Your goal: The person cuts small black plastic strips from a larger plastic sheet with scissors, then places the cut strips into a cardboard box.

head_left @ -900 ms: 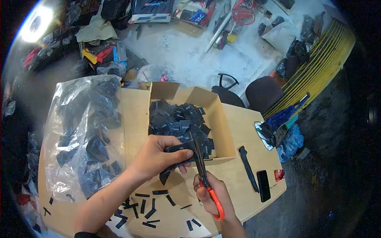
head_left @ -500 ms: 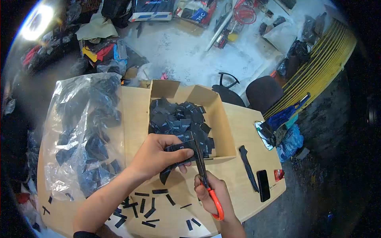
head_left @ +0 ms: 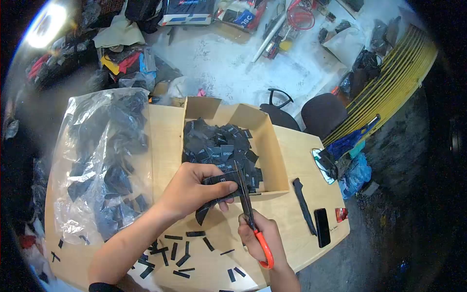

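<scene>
My left hand pinches a black label strip between thumb and fingers, with part of a printed letter showing beside the thumb. In my right hand is a pair of scissors with orange-red handles, its dark blades pointing away from me along the strip's right end. Just beyond both hands stands a cardboard box holding many cut black labels, some printed EPSON. Small black offcuts lie scattered on the table below my hands.
A clear plastic bag with black pieces lies left of the box. To the right are a rolled black strip, a phone and a red packet. Chairs stand past the far edge.
The view has shifted very slightly. Both hands, the label strip and the scissors keep nearly the same position.
</scene>
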Available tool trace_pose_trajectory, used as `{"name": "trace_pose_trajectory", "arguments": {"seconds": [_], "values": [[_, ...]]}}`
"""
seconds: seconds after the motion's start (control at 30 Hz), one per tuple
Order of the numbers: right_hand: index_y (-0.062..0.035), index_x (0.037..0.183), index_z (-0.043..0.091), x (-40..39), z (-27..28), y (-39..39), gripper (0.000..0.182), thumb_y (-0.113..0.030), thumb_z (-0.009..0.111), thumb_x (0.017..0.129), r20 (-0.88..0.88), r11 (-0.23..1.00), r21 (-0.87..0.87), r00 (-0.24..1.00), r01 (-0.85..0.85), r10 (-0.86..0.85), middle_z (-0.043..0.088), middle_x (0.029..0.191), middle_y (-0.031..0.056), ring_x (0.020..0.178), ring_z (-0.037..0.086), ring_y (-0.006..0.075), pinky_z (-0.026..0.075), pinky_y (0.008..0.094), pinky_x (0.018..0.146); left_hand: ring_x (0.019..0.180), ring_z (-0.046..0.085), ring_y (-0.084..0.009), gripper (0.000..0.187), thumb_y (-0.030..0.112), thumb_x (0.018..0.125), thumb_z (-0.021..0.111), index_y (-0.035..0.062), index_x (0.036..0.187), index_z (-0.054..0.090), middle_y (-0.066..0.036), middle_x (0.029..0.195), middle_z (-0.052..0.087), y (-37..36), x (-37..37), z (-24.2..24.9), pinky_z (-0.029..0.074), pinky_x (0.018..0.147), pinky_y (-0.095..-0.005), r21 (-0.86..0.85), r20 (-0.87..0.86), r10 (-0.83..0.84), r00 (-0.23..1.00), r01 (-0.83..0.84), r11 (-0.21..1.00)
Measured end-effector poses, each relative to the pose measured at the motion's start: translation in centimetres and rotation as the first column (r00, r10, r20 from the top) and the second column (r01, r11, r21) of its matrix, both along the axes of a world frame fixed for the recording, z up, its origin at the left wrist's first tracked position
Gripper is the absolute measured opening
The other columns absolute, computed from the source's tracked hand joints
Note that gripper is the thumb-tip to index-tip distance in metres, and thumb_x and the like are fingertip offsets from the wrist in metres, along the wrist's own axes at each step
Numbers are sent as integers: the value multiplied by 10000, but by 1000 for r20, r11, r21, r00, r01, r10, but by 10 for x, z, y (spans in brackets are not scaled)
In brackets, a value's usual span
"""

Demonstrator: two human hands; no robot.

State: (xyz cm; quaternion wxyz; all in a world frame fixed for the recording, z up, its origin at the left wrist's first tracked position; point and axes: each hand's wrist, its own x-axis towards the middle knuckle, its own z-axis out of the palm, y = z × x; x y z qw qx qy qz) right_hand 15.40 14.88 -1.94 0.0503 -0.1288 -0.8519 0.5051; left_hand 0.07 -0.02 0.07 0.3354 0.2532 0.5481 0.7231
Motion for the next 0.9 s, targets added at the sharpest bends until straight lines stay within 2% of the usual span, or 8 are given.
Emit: {"name": "trace_pose_trajectory", "arguments": {"seconds": [0.07,0.27,0.33,0.37,0.67,0.73,0.8,0.9], "values": [[-44,804,503,-1,4,0,364,-380,631,859,3,999,27,1000,-20,20,470,539,98,474,451,219,401,309,500,597,635,-109,142,132,814,698,3,795,640,-71,698,661,2,0,-3,490,543,-217,29,14,6,1000,-6,1000],[-46,821,519,-2,7,-2,313,-333,637,866,1,998,58,1000,-13,13,469,544,99,481,419,205,407,305,507,595,636,-119,147,125,821,689,-3,784,628,-69,701,657,0,0,0,496,546,-225,3,13,6,1000,-6,1000],[-42,786,504,-2,8,-2,474,-504,576,866,-6,997,71,1000,-7,7,437,556,-9,527,421,74,358,237,489,593,636,-120,148,123,820,689,-5,783,626,-66,697,654,0,0,0,499,549,-226,-11,5,6,1000,-6,1000],[-42,786,504,-3,9,-3,474,-504,576,866,-6,997,71,1000,-7,7,437,556,-9,527,421,74,358,237,489,590,636,-120,150,121,820,689,-8,781,623,-64,694,651,0,0,-1,502,552,-227,-25,-4,8,1000,-8,1000],[-33,798,531,-6,5,-2,322,-334,593,895,20,995,101,1000,15,-17,461,560,-5,500,446,69,367,234,458,600,630,-122,127,95,823,679,-14,794,622,-72,706,646,2,-1,-1,517,569,-234,2,-10,4,1000,-4,1000],[-35,869,543,-7,-2,1,234,-252,632,866,58,997,48,996,64,-66,496,565,83,514,481,160,427,292,534,611,631,-113,141,107,838,663,-27,803,634,-68,711,647,3,-2,-4,504,574,-229,3,-11,3,1000,-3,1000],[-34,875,547,-6,-5,6,230,-253,617,879,53,995,-65,996,73,-69,495,568,45,517,475,116,411,274,510,622,632,-104,163,119,853,646,-39,813,646,-65,716,649,3,-1,-4,490,580,-223,4,-15,1,1000,-1,1000],[-40,862,514,-2,10,9,372,-402,597,883,-130,913,-406,991,-34,-21,480,637,-29,531,403,55,333,202,489,634,630,-99,174,137,866,632,-33,840,654,-51,717,645,0,0,0,477,573,-218,-28,-57,-7,998,5,1000]]}}
